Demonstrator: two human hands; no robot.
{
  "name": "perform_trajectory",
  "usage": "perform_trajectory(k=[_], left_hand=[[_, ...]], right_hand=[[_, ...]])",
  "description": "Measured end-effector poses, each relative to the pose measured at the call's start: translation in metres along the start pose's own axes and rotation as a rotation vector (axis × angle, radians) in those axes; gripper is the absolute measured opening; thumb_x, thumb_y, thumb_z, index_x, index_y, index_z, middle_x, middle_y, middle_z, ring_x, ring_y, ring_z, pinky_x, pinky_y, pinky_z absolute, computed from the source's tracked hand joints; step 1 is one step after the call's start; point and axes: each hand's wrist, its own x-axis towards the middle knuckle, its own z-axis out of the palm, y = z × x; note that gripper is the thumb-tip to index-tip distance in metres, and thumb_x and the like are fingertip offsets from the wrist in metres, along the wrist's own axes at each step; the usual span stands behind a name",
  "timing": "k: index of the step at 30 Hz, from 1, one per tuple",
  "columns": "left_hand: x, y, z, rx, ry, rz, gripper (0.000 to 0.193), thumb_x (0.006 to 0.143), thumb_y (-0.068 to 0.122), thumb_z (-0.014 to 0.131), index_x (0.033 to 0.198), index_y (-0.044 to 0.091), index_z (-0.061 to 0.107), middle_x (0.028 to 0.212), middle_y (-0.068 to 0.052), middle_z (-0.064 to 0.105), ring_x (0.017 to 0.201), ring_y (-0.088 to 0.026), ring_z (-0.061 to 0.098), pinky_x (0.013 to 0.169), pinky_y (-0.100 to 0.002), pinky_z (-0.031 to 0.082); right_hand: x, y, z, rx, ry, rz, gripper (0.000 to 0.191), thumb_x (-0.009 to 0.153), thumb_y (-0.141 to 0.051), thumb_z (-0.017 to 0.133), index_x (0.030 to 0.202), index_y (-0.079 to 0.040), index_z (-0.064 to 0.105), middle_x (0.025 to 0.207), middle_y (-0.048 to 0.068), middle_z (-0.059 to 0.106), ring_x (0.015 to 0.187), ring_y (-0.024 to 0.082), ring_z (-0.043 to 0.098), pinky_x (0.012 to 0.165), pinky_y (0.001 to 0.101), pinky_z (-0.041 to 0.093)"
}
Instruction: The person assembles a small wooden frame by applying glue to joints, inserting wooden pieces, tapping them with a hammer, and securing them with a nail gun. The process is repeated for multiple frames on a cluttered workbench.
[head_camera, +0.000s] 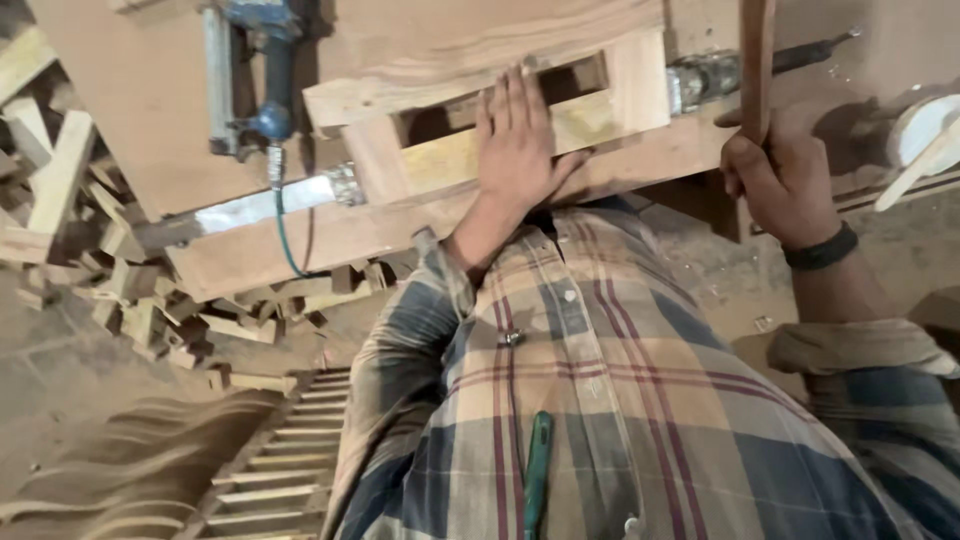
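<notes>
My left hand (516, 140) lies flat, fingers together, on a small wooden frame (632, 85) of pale slats that rests on a brown workbench (130, 110). A metal bar clamp (262, 205) runs under the frame, its screw end (703, 78) showing at the right. My right hand (782, 180) is closed around a reddish wooden handle (757, 60) that rises out of the top of the view; a black band sits on that wrist. My plaid shirt fills the lower middle, with a green pen (537, 470) in its pocket.
A blue pneumatic nail gun (268, 70) with a green hose lies on the bench at the upper left. Many wood offcuts (120, 290) are heaped on the floor at left. A slatted wooden piece (280, 470) and curved wooden parts (110, 460) lie at the lower left.
</notes>
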Motion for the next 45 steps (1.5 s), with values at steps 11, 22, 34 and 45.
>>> perform_trajectory(k=[11, 22, 34, 45], left_hand=[[0.019, 0.040, 0.031, -0.028, 0.353, -0.003, 0.099, 0.099, 0.072, 0.054, 0.156, -0.007, 0.035, 0.162, -0.025, 0.033, 0.141, -0.037, 0.047, 0.119, -0.058, 0.027], [-0.007, 0.022, 0.023, -0.053, 0.432, -0.190, 0.108, 0.092, 0.074, 0.059, 0.158, -0.007, 0.033, 0.165, -0.022, 0.030, 0.153, -0.035, 0.033, 0.124, -0.062, 0.017], [-0.124, -0.107, -0.011, 0.042, 0.569, -0.652, 0.111, 0.074, 0.063, 0.085, 0.154, -0.001, 0.042, 0.148, -0.018, 0.056, 0.131, -0.029, 0.057, 0.114, -0.046, 0.040], [-0.129, -0.121, -0.019, -0.019, 0.650, -0.593, 0.094, 0.074, 0.057, 0.084, 0.144, 0.002, 0.055, 0.138, -0.014, 0.063, 0.118, -0.028, 0.063, 0.103, -0.043, 0.046]], right_hand=[[0.088, 0.005, -0.083, -0.062, -0.541, 0.142, 0.030, 0.106, -0.015, 0.051, 0.132, -0.001, 0.059, 0.071, 0.001, 0.057, 0.058, 0.008, 0.054, 0.049, 0.0253, 0.046], [0.190, -0.083, -0.112, -0.587, -0.755, 0.053, 0.054, 0.104, -0.014, 0.060, 0.153, 0.006, 0.050, 0.081, 0.010, 0.066, 0.063, 0.015, 0.062, 0.053, 0.0305, 0.051], [0.177, -0.061, 0.065, -0.596, -0.636, -0.773, 0.017, 0.104, -0.008, 0.066, 0.118, 0.000, 0.061, 0.077, 0.014, 0.062, 0.063, 0.035, 0.063, 0.057, 0.0413, 0.050], [0.215, -0.110, 0.156, -0.911, -0.677, -0.846, 0.017, 0.109, -0.017, 0.063, 0.105, -0.002, 0.056, 0.081, 0.021, 0.065, 0.068, 0.041, 0.064, 0.059, 0.0507, 0.051]])
